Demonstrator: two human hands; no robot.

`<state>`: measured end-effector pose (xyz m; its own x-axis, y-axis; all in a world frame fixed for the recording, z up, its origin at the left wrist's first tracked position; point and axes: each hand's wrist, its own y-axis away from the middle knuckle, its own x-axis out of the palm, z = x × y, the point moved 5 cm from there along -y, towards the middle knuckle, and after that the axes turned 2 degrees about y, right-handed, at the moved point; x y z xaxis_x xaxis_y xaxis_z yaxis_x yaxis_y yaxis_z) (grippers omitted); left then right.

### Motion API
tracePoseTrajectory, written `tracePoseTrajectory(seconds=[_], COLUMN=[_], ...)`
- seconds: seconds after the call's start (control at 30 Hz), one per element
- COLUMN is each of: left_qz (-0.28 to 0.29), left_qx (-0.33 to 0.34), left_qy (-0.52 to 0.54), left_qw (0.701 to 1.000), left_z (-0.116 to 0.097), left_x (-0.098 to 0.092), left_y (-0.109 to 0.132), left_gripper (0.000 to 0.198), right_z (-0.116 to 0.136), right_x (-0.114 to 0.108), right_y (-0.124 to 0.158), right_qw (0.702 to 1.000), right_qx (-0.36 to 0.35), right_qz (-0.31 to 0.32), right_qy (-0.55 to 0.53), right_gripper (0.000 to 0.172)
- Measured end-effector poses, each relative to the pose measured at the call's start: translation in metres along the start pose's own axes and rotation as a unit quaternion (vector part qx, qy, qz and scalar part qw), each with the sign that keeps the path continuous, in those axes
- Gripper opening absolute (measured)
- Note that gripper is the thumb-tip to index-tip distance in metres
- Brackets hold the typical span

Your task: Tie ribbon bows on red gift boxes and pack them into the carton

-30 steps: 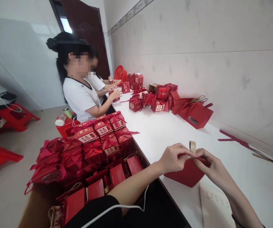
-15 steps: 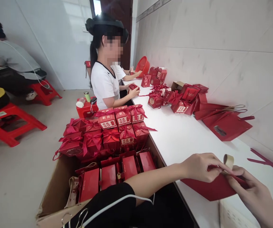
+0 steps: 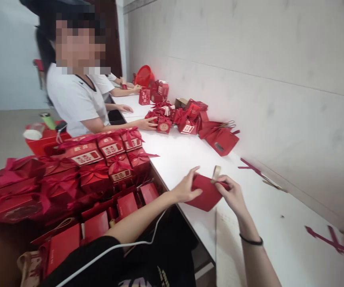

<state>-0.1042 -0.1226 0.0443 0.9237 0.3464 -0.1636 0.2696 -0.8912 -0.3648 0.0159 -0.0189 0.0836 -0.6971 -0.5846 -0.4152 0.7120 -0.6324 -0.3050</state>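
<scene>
Above the white table I hold a small red paper gift bag (image 3: 209,195) with a gold ribbon loop (image 3: 216,173) standing up from its top edge. My left hand (image 3: 187,186) grips the bag's left end, thumb on the near face and fingers behind it. At the top right corner, beside the ribbon loop, my right hand (image 3: 230,194) pinches the bag's edge. A dark band circles my right wrist.
Left of the table, a cardboard carton (image 3: 1,243) holds red gift boxes (image 3: 112,149) with ribbon bows. More red bags (image 3: 219,139) lie by the wall. A co-worker's hand (image 3: 148,124) touches boxes farther up. Dark red ribbon (image 3: 324,239) lies at right.
My view has swung right and closer to the table. My left hand has moved from the bag's top edge to its left end. The co-worker's hand now reaches toward the pile of boxes.
</scene>
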Motion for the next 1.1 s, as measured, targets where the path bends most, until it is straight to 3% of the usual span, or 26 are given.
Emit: tracePoseTrajectory(seconds=[0.13,0.23,0.43,0.63,1.0,1.1], left_qz=[0.051,0.048,0.025,0.018,-0.087,-0.135], left_qx=[-0.081,-0.113,-0.203,-0.205,-0.229,-0.216], left_qy=[-0.046,-0.016,0.036,0.157,0.196,0.214], left_qw=[0.994,0.992,0.978,0.966,0.949,0.943], left_z=[0.027,0.028,0.000,-0.026,-0.062,-0.065], left_x=[-0.008,-0.013,-0.020,-0.034,-0.040,-0.043], left_y=[0.026,0.035,0.058,0.091,0.165,0.177], left_gripper=[0.075,0.068,0.067,0.065,0.058,0.059], right_z=[-0.002,0.003,0.031,0.056,0.068,0.070], right_x=[0.003,0.003,-0.006,-0.006,0.032,0.048], right_y=[0.005,0.007,0.016,0.030,0.051,0.060], right_qw=[0.998,0.995,0.994,0.992,0.974,0.957], right_qx=[0.023,0.028,0.000,-0.040,-0.054,-0.047], right_qz=[0.030,0.055,0.058,0.082,0.204,0.276], right_qy=[-0.050,-0.080,-0.097,-0.090,-0.077,-0.078], right_gripper=[0.020,0.020,0.020,0.020,0.027,0.035])
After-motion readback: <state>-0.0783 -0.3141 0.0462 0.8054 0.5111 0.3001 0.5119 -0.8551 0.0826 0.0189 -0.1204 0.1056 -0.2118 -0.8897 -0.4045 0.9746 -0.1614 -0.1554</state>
